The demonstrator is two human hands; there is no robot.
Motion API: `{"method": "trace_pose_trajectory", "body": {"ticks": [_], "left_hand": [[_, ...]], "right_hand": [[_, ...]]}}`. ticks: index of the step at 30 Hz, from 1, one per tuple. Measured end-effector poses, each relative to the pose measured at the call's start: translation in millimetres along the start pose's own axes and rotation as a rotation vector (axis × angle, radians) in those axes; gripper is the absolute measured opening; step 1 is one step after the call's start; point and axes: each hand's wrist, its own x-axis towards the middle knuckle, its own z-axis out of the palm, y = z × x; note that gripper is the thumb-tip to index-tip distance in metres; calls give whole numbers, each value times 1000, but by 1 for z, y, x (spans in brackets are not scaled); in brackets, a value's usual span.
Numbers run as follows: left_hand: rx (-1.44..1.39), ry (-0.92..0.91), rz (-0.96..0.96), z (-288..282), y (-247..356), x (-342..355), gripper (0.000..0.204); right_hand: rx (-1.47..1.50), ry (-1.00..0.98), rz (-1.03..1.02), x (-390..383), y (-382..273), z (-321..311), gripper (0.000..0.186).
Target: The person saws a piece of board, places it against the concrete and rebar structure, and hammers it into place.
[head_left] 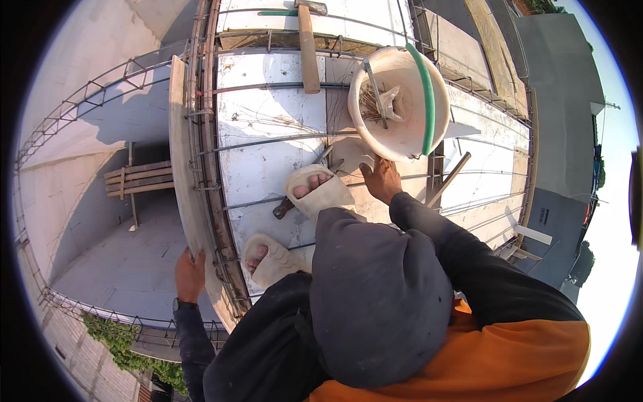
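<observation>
My left hand (191, 273) is closed on the edge of a long wooden board (191, 194) that runs upright along the slab's left side. My right hand (381, 181) is open, fingers spread, just below a round white bucket (423, 130); I cannot tell whether the fingertips touch it. The bucket has a green sleeve (426, 100) over its handle. Inside lie a metal bar (375, 94), a heap of thin brown pieces (370, 102) and a crumpled pale thing. Beyond it, to the left, rests a hammer (307, 53) with a wooden handle.
Steel bars (268, 142) cross the white panels (268, 107) under my feet. A dark tool end (283, 208) shows beside one sandal (321, 194). Left of the board is a drop to a lower room (134, 261). A wooden stick (449, 179) lies right of my right hand.
</observation>
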Motion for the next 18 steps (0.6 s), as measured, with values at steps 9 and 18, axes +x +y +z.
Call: {"method": "trace_pose_trajectory", "body": {"ticks": [9, 18], "left_hand": [[158, -92, 43, -12, -14, 9, 40], [511, 27, 70, -88, 86, -8, 49]], "right_hand": [[223, -206, -63, -10, 19, 14, 28], [567, -127, -359, 3, -95, -111, 24]]}}
